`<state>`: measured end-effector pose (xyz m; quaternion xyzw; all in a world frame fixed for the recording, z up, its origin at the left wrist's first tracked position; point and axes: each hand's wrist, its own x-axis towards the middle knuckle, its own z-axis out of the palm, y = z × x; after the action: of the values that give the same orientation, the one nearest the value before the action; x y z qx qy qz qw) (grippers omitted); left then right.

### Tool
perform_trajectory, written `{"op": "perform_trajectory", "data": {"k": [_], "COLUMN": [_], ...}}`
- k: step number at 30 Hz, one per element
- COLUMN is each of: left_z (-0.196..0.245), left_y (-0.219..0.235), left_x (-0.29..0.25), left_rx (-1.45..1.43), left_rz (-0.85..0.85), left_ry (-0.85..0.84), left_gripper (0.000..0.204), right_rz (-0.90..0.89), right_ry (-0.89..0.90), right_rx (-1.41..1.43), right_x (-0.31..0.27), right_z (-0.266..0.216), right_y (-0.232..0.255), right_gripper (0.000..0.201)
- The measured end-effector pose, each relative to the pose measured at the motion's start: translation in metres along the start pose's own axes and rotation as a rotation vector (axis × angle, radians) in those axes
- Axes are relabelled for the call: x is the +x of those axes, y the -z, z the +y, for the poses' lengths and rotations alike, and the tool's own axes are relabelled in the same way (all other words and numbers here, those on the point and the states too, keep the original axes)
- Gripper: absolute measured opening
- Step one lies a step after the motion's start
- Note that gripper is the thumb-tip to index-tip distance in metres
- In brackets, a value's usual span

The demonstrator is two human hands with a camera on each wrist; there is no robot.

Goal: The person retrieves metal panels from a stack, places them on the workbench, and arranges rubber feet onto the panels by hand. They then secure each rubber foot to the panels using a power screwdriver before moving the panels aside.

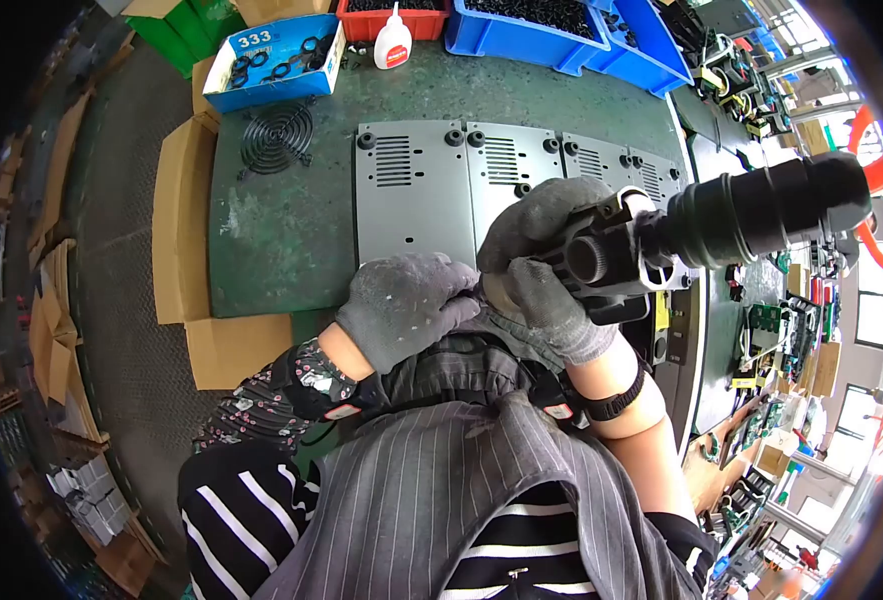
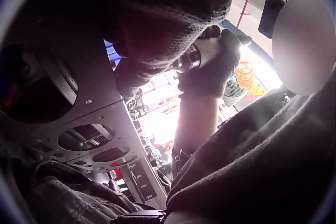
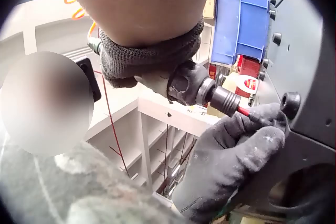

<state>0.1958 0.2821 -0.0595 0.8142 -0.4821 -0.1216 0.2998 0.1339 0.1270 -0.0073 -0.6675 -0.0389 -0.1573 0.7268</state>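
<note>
Both hands wear grey gloves and meet at the near edge of the bench. My right hand [image 1: 541,270] grips a black electric screwdriver [image 1: 751,215], whose body slants up to the right. In the right wrist view its chuck [image 3: 210,91] and red-collared bit [image 3: 243,111] point at a grey metal panel [image 3: 310,50] fitted with a black rubber grommet [image 3: 290,100]. My left hand [image 1: 401,305] pinches around the bit's tip against the panel edge with curled fingers [image 3: 252,124]. What lies between them is hidden. Several grey vented panels [image 1: 411,185] lie side by side on the green bench.
A blue box marked 333 [image 1: 271,55] holds black rings at the back. Beside it stand a white glue bottle [image 1: 393,40], a red bin [image 1: 371,20] and blue bins [image 1: 531,30]. A black fan grille [image 1: 276,135] lies at the left. Cardboard [image 1: 186,220] overhangs the bench's left edge.
</note>
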Motion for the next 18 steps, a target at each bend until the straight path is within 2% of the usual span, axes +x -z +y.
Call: {"op": "perform_trajectory", "data": {"k": [1,3,5,7,8,9,10,11,13,14,16,17,18], "left_z": [0.001,0.001,0.001,-0.001,-0.014,-0.029,-0.03,-0.041,-0.042,-0.043,-0.046,-0.043,-0.035], "left_y": [0.001,-0.002,0.001,0.009,0.003,-0.003,0.013,0.016,0.024,0.023,0.02,0.017,0.014], "left_x": [0.0,0.001,0.004,0.012,0.016,0.02,0.027,0.026,0.035,0.036,0.038,0.039,0.039], "left_rx": [0.018,0.055,0.097,-0.079,-0.188,-0.298,-0.944,-1.598,-1.912,-1.91,-2.194,-2.193,-2.05], "left_rz": [0.007,-0.024,-0.056,-0.115,-0.037,0.041,0.008,0.098,0.32,0.314,0.024,0.018,-0.004], "left_ry": [-0.007,0.002,0.004,0.086,0.141,0.199,0.538,0.538,0.769,0.772,0.615,0.619,0.607], "left_gripper": [0.024,0.025,0.025,0.026,0.028,0.03,0.03,0.028,0.025,0.025,0.024,0.024,0.024], "right_rz": [0.003,0.118,0.041,0.031,0.034,0.029,0.025,0.021,0.078,0.153,0.247,0.253,0.26], "right_ry": [0.006,-0.07,-0.092,-0.194,-0.187,-0.076,0.032,0.137,0.262,0.275,0.294,0.293,0.275], "right_rx": [0.001,0.058,0.054,0.191,0.192,0.186,0.181,0.177,0.278,0.316,0.338,0.337,0.328], "right_x": [0.0,-0.002,0.003,0.0,0.0,-0.001,-0.002,-0.003,0.001,0.001,0.001,-0.001,-0.003], "right_z": [-0.001,-0.003,-0.007,-0.021,-0.022,-0.023,-0.023,-0.023,-0.033,-0.036,-0.037,-0.036,-0.036], "right_y": [-0.003,-0.01,-0.006,-0.004,0.001,0.007,0.014,0.02,0.029,0.03,0.035,0.039,0.042], "right_gripper": [0.023,0.024,0.029,0.03,0.03,0.032,0.034,0.036,0.035,0.034,0.034,0.034,0.034]}}
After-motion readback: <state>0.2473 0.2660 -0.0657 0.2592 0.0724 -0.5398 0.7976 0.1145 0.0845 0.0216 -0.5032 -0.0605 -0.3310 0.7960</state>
